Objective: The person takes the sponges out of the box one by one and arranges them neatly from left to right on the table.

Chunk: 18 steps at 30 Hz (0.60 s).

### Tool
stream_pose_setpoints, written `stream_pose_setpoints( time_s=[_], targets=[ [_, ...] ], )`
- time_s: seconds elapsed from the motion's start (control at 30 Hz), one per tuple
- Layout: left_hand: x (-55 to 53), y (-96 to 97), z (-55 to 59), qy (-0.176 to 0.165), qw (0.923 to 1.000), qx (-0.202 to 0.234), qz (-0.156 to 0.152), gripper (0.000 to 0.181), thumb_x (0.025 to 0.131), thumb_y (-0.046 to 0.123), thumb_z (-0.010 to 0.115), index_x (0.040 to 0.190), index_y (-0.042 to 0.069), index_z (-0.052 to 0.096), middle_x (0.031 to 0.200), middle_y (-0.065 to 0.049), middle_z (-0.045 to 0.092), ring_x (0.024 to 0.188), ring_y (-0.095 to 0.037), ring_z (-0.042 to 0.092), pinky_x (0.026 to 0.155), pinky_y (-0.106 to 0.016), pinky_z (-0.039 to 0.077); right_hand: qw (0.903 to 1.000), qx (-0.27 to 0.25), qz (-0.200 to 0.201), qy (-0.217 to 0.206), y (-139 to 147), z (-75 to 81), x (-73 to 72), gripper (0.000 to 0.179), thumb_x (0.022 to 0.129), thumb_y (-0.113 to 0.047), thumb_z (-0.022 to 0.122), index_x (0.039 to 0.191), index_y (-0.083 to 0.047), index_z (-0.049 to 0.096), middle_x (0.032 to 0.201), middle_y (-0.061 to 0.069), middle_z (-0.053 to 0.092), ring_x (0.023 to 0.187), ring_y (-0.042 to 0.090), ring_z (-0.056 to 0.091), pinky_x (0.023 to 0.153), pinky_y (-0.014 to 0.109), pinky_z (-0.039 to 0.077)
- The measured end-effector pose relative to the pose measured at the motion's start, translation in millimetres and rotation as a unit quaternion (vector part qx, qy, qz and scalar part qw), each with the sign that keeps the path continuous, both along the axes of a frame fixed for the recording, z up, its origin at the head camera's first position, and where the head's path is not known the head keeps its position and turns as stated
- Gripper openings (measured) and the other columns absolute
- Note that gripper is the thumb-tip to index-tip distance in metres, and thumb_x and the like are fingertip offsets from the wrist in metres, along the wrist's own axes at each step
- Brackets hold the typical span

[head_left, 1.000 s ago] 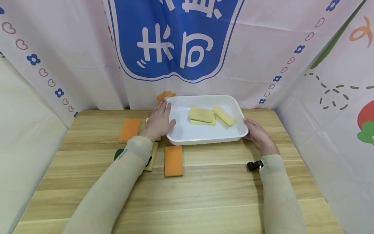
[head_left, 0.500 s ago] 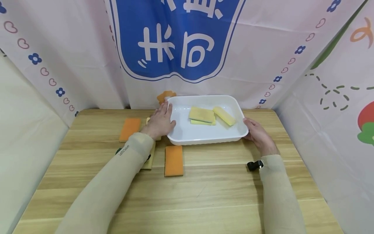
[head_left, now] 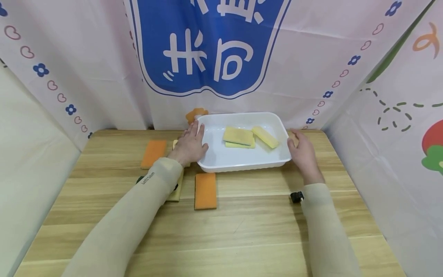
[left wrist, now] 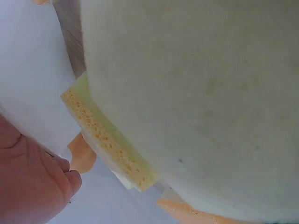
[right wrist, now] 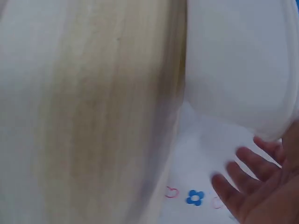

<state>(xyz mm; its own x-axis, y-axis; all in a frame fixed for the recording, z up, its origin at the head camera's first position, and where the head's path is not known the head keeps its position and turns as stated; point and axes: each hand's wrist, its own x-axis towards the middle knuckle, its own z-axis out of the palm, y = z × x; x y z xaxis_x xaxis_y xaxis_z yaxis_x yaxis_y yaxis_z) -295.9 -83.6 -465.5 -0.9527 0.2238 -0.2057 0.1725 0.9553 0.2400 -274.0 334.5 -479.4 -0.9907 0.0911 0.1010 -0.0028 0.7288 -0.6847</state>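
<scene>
A white plastic tray (head_left: 225, 157) stands at the back of the table, holding several yellow sponges; one sponge (head_left: 238, 135) lies on another and a third (head_left: 265, 137) leans at the right. My left hand (head_left: 189, 146) rests on the tray's left rim with its fingers fairly straight. At the right end, my right hand (head_left: 302, 154) has its thumb at the rim. In the right wrist view the fingers (right wrist: 250, 175) of that hand are spread, off the tray wall. In the left wrist view a yellow sponge (left wrist: 110, 135) shows beside the sleeve.
An orange sponge (head_left: 205, 191) lies in front of the tray and another (head_left: 154, 154) to the left. A yellow sponge (head_left: 175, 189) and a dark green thing (head_left: 140, 179) are partly hidden by my left sleeve. A printed curtain (head_left: 104, 77) hangs behind the table (head_left: 242, 231).
My right hand has loosened from under the tray's right rim and turned, its fingers now extended. The left forearm has shifted slightly left; the left hand stays on the rim.
</scene>
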Motion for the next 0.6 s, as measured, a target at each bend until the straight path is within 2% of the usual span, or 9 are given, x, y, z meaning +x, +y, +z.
stream_pose_setpoints(
  time_s=[0.1, 0.17, 0.2, 0.33, 0.4, 0.43, 0.5, 0.53, 0.6],
  targets=[
    [-0.5, 0.2, -1.0, 0.002, 1.0000, 0.003, 0.003, 0.090, 0.123, 0.045, 0.049, 0.189, 0.007, 0.002, 0.198, -0.018, -0.015, 0.188, -0.039, -0.004, 0.154, -0.059, 0.010, 0.9928, 0.098, 0.001, 0.068, -14.7, 9.1, 0.4, 0.055, 0.120, -0.017, 0.058, 0.174, -0.004, 0.052, 0.183, 0.026, 0.049, 0.157, 0.056, 0.058, 0.137, 0.073, 0.045],
    [-0.3, 1.6, 0.1, 0.004, 1.0000, 0.001, 0.001, 0.089, 0.123, 0.045, 0.048, 0.189, 0.006, 0.003, 0.198, -0.019, -0.015, 0.188, -0.040, -0.003, 0.154, -0.059, 0.011, 0.9850, 0.137, 0.030, 0.100, -25.4, 13.7, -1.5, 0.055, 0.119, -0.014, 0.061, 0.172, -0.003, 0.054, 0.184, 0.025, 0.047, 0.170, 0.053, 0.046, 0.141, 0.074, 0.038],
    [-0.3, 2.2, 0.6, 0.006, 1.0000, -0.001, 0.000, 0.089, 0.123, 0.045, 0.048, 0.189, 0.006, 0.003, 0.198, -0.020, -0.014, 0.188, -0.040, -0.003, 0.154, -0.059, 0.011, 0.9821, 0.148, 0.050, 0.105, -31.5, 15.4, -3.0, 0.055, 0.119, -0.014, 0.062, 0.172, -0.003, 0.053, 0.184, 0.024, 0.047, 0.170, 0.053, 0.046, 0.141, 0.074, 0.038],
    [0.3, 4.2, 3.0, 0.012, 0.9999, -0.005, -0.005, 0.086, 0.123, 0.041, 0.046, 0.188, 0.004, 0.004, 0.198, -0.021, -0.012, 0.188, -0.040, -0.001, 0.154, -0.059, 0.013, 0.9754, 0.170, 0.110, 0.086, -50.2, 12.8, -12.1, 0.056, 0.120, -0.016, 0.063, 0.174, -0.006, 0.052, 0.184, 0.022, 0.049, 0.167, 0.049, 0.052, 0.138, 0.070, 0.045],
    [0.8, 3.0, 2.2, 0.013, 0.9997, 0.020, -0.005, 0.085, 0.124, 0.036, 0.046, 0.188, 0.001, 0.002, 0.198, -0.021, -0.013, 0.187, -0.041, 0.004, 0.153, -0.059, 0.018, 0.9753, 0.172, 0.123, 0.064, -55.0, 7.5, -16.4, 0.057, 0.120, -0.017, 0.062, 0.175, -0.008, 0.051, 0.184, 0.022, 0.049, 0.167, 0.048, 0.052, 0.138, 0.068, 0.046],
    [1.3, 2.5, 2.1, 0.010, 0.9994, 0.034, -0.004, 0.084, 0.124, 0.033, 0.046, 0.187, 0.000, 0.000, 0.198, -0.021, -0.015, 0.186, -0.042, 0.011, 0.150, -0.056, 0.031, 0.9762, 0.170, 0.122, 0.057, -55.7, 4.5, -17.8, 0.057, 0.120, -0.018, 0.062, 0.175, -0.008, 0.051, 0.184, 0.022, 0.049, 0.167, 0.048, 0.052, 0.139, 0.067, 0.046],
    [2.4, 1.5, 1.4, 0.008, 0.9974, 0.072, 0.001, 0.083, 0.124, 0.024, 0.044, 0.186, -0.002, -0.005, 0.197, -0.021, -0.017, 0.182, -0.044, 0.028, 0.132, -0.049, 0.057, 0.9791, 0.159, 0.118, 0.045, -56.0, -1.1, -20.0, 0.056, 0.120, -0.018, 0.061, 0.175, -0.008, 0.051, 0.183, 0.023, 0.050, 0.169, 0.047, 0.051, 0.141, 0.067, 0.043],
    [2.3, 0.9, 0.8, 0.007, 0.9961, 0.087, 0.004, 0.083, 0.123, 0.019, 0.043, 0.185, -0.004, -0.007, 0.196, -0.022, -0.018, 0.176, -0.046, 0.039, 0.116, -0.044, 0.068, 0.9809, 0.152, 0.116, 0.039, -55.5, -3.1, -20.6, 0.057, 0.120, -0.017, 0.061, 0.175, -0.008, 0.050, 0.183, 0.023, 0.050, 0.169, 0.047, 0.050, 0.141, 0.066, 0.042],
    [2.5, 0.7, 0.7, 0.006, 0.9942, 0.107, 0.009, 0.082, 0.121, 0.012, 0.041, 0.183, -0.006, -0.011, 0.195, -0.026, -0.018, 0.164, -0.048, 0.055, 0.081, -0.034, 0.073, 0.9839, 0.137, 0.109, 0.032, -54.8, -5.2, -21.0, 0.057, 0.119, -0.017, 0.061, 0.174, -0.007, 0.051, 0.182, 0.023, 0.051, 0.169, 0.048, 0.051, 0.142, 0.067, 0.041]
  ],
)
